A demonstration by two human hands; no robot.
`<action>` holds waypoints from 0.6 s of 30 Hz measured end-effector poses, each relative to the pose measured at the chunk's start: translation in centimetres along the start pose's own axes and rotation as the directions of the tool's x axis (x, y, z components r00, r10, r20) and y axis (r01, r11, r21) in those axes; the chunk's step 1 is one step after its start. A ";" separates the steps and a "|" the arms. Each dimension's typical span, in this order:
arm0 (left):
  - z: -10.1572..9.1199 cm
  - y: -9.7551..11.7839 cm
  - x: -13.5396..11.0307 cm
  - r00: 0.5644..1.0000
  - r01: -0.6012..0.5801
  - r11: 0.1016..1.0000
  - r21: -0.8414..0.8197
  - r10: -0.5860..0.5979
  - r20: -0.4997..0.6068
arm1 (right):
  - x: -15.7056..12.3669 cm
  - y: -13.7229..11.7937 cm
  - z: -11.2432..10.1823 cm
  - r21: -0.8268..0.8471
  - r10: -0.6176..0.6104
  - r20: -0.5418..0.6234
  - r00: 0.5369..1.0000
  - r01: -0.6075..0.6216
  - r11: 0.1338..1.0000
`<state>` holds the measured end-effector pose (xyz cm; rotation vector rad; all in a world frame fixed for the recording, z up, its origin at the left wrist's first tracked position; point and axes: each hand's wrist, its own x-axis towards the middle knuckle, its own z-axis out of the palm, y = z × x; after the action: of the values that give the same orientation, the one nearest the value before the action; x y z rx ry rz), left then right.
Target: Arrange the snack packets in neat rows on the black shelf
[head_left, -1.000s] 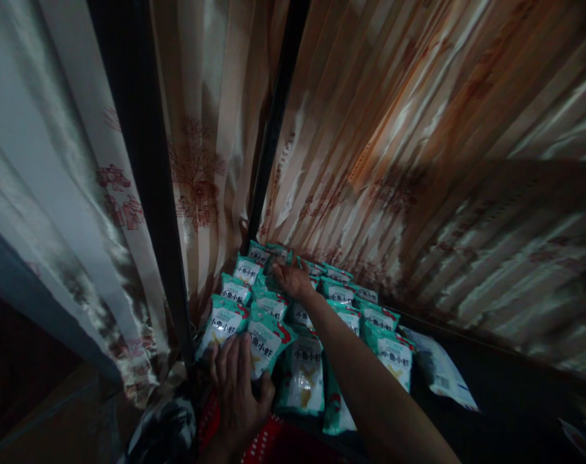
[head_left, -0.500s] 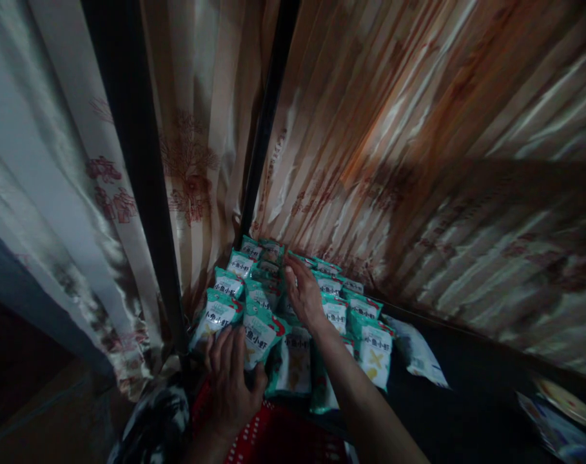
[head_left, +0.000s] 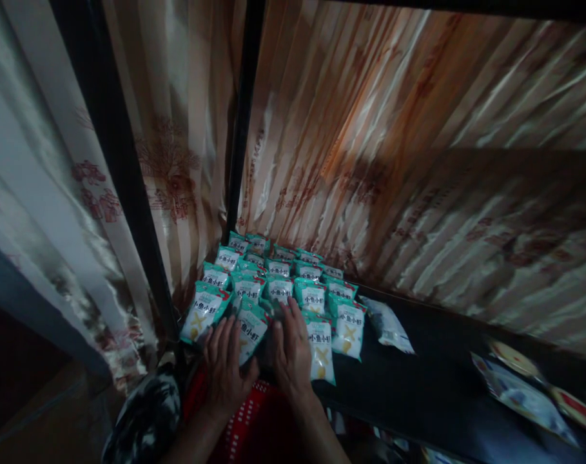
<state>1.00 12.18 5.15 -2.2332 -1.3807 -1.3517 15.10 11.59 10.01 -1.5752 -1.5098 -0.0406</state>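
- Teal snack packets: they stand in overlapping rows at the left end of the shelf, packed back to the curtain and into the corner by the rear post.
- Your left hand: it lies flat at the front row. The grip is apart and closed on nothing, the fingers spread across the lower edge of the front packet.
- Your right hand: it lies flat just beside the left. Its grip is likewise apart, the fingertips reaching the second row. A yellow-printed packet touches its outer side.
- Edges: the front post bounds the shelf on the left, close to the outermost packet. The front rim of the shelf runs under both wrists, and a red basket sits below it.
- Open room: to the right of the rows the dark shelf lies bare, apart from a pale packet near the rows and loose wrappers well apart at the far right.
- Hidden: you cannot tell what lies beneath the right palm. The rear rows are small and dim.
- Cut off or unclear: both forearms leave at the lower border. The wrappers are blurred, and a dark patterned bundle at the lower left cannot be made out.
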 end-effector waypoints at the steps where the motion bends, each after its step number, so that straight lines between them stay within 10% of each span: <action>1: -0.1 0.1 -0.1 1.000 0.002 1.000 -0.007 -0.002 0.002 | -0.6 -0.2 -0.1 -0.003 -0.018 0.005 1.000 0.018 1.000; 9: -0.5 0.8 -0.7 0.998 0.046 0.997 -0.060 -0.043 0.047 | -4.1 -0.4 -0.4 0.000 0.010 0.033 0.999 -0.010 1.000; 18: -2.4 -0.8 2.9 0.999 -0.020 0.991 -0.129 0.015 -0.034 | 0.1 1.4 -1.3 -0.088 -0.213 0.021 0.977 0.214 0.973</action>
<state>-0.58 13.01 8.50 -2.2858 -1.2943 -1.5056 16.94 11.11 10.02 -1.4786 -1.7021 -0.2248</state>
